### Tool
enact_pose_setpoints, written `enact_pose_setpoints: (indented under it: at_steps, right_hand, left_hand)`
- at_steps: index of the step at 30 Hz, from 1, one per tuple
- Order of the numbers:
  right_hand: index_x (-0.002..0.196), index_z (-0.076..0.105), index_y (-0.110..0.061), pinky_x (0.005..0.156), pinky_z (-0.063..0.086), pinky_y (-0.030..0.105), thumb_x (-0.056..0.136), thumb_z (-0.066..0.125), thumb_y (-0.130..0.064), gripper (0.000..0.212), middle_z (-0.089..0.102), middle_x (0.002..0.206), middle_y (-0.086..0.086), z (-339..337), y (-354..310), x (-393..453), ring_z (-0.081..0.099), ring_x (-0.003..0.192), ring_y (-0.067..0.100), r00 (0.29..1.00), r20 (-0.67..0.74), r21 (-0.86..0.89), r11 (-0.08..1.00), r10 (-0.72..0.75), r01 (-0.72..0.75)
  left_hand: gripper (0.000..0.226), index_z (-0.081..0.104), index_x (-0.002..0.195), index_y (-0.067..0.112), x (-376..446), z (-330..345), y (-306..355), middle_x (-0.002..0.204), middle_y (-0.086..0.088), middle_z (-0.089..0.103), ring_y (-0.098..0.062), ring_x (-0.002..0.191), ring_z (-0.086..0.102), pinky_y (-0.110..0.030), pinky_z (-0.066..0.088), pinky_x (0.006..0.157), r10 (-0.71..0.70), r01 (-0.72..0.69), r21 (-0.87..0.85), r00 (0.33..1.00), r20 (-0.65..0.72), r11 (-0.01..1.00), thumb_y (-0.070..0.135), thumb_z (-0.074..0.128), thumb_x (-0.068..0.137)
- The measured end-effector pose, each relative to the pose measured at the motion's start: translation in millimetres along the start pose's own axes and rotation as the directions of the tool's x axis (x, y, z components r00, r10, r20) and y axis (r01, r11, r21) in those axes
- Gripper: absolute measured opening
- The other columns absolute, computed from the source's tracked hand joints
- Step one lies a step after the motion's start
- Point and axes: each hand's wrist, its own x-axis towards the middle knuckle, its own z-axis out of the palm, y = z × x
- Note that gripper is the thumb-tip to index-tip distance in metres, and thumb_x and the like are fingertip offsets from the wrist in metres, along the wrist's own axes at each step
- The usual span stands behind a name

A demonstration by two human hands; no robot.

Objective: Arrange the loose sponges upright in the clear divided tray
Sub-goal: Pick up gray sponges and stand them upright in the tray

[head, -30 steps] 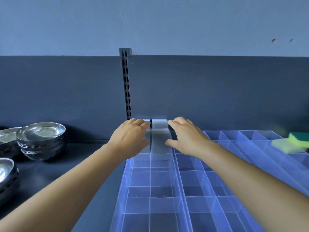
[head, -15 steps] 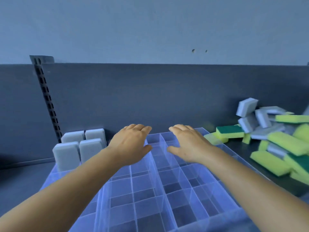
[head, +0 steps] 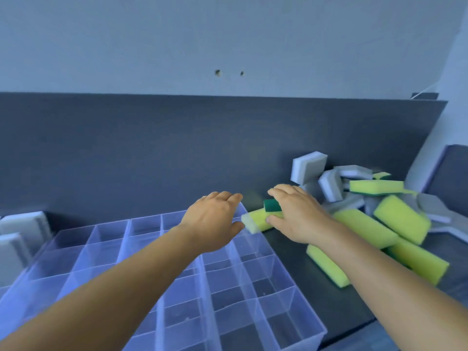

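Observation:
The clear divided tray (head: 291, 297) fills the lower left of the head view. Grey sponges (head: 15, 239) stand upright in its far left cells. A loose pile of yellow-and-green sponges (head: 400, 220) and grey sponges (head: 307, 167) lies on the dark counter to the right of the tray. My right hand (head: 300, 215) is at the pile's left edge, fingers over a green-topped sponge (head: 272, 205) and thumb against the yellow sponge (head: 255, 219) under it. My left hand (head: 212, 221) hovers flat and empty over the tray's far right corner.
A dark back panel (head: 152, 153) runs behind the tray and the pile, below a pale wall. The dark counter (head: 316, 295) shows between the tray and the sponges. A blurred dark object (head: 453, 173) sits at the far right.
The view has swung right, from the grey sponges toward the pile. Both hands left the upright grey sponges and moved right; my right hand now reaches onto the nearest yellow-and-green sponges.

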Motion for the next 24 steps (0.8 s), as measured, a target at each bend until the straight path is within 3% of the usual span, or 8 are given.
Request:
enact_pose_setpoints:
  at_steps: [8, 11, 14, 18, 21, 24]
  right_hand:
    - [0.141, 0.035, -0.022, 0.112, 0.022, 0.031, 0.09, 0.052, -0.032, 0.054, 0.025, 0.15, 0.0, -19.9, 77.5, 6.9, 0.022, 0.137, 0.022, 0.978, -0.188, -0.026, 0.995, 0.091, -0.097]
    - [0.146, 0.027, -0.024, 0.113, 0.019, 0.032, 0.091, 0.051, -0.025, 0.06, 0.016, 0.156, 0.001, -23.0, 97.7, 11.4, 0.018, 0.14, 0.025, 0.979, -0.139, -0.022, 0.988, 0.147, -0.151]
    - [0.143, 0.03, -0.03, 0.107, 0.03, 0.037, 0.09, 0.053, -0.027, 0.059, 0.017, 0.154, 0.003, -21.2, 109.0, 16.3, 0.029, 0.134, 0.032, 0.978, -0.073, 0.038, 0.98, 0.195, -0.193]
    - [0.122, 0.046, -0.027, 0.085, 0.045, 0.036, 0.084, 0.061, -0.034, 0.041, 0.034, 0.136, 0.002, -13.4, 115.9, 22.7, 0.051, 0.114, 0.031, 0.976, -0.078, 0.06, 0.978, 0.204, -0.2]
    - [0.111, 0.046, -0.022, 0.079, 0.044, 0.035, 0.082, 0.065, -0.037, 0.037, 0.039, 0.126, 0.0, -7.5, 118.0, 27.2, 0.052, 0.104, 0.03, 0.965, -0.129, 0.088, 0.971, 0.23, -0.22]
    - [0.109, 0.045, -0.017, 0.074, 0.039, 0.033, 0.086, 0.061, -0.03, 0.03, 0.039, 0.123, 0.002, -4.0, 118.8, 32.3, 0.052, 0.099, 0.03, 0.952, -0.192, 0.055, 0.971, 0.238, -0.232]
  left_hand:
    - [0.066, 0.013, 0.151, 0.026, 77.7, 8.4, 61.5, 0.147, 0.002, 0.036, -0.022, 0.132, 0.038, -0.033, 0.038, 0.099, 0.032, -0.039, -0.094, 0.997, -0.073, 0.995, 0.04, 0.046, 0.095]
    - [0.066, 0.01, 0.151, 0.031, 104.2, 11.5, 76.5, 0.145, 0.001, 0.034, -0.023, 0.128, 0.039, -0.034, 0.041, 0.092, 0.039, -0.049, -0.111, 0.995, -0.093, 0.993, 0.04, 0.045, 0.096]
    - [0.065, 0.01, 0.15, 0.034, 128.2, 16.0, 86.2, 0.142, -0.003, 0.034, -0.025, 0.125, 0.041, -0.035, 0.044, 0.087, 0.018, -0.03, -0.122, 0.994, -0.103, 0.992, 0.04, 0.045, 0.096]
    - [0.053, 0.026, 0.143, 0.029, 149.2, 21.2, 94.5, 0.131, -0.005, 0.04, -0.027, 0.118, 0.045, -0.037, 0.046, 0.082, -0.05, 0.037, -0.181, 0.996, -0.072, 0.983, 0.038, 0.047, 0.096]
    - [0.035, 0.041, 0.123, 0.018, 155.7, 25.1, 95.7, 0.121, -0.006, 0.046, -0.026, 0.097, 0.05, -0.035, 0.045, 0.072, -0.11, 0.083, -0.25, 0.989, -0.096, 0.965, 0.035, 0.051, 0.094]
    - [0.022, 0.043, 0.109, 0.012, 155.6, 26.4, 94.4, 0.111, -0.009, 0.049, -0.026, 0.079, 0.048, -0.035, 0.042, 0.067, -0.155, 0.123, -0.274, 0.983, -0.097, 0.954, 0.027, 0.051, 0.095]
